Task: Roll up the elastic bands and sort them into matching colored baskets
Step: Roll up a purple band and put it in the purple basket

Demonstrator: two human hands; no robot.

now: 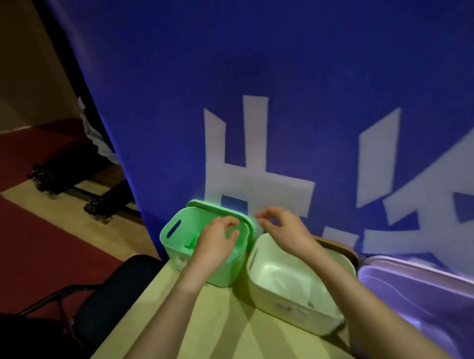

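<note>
Both blurred, left hand [218, 240] over green basket [176, 236], right hand [282, 228] perhaps pinching, grips unclear

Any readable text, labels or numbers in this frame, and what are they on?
Banner: large white characters, cropped and partly behind the baskets; not readable.
Green basket: small front label, too blurred to read.
White basket: front label, too blurred to read.
No numbers or brands legible.

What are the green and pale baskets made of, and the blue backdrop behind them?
Green basket: seemingly moulded plastic, matte, with a smooth rounded rim and a cut-out handle slot. Pale basket: likely the same plastic, with a slight sheen inside. Blue backdrop: probably printed fabric; too blurred to confirm.
</note>
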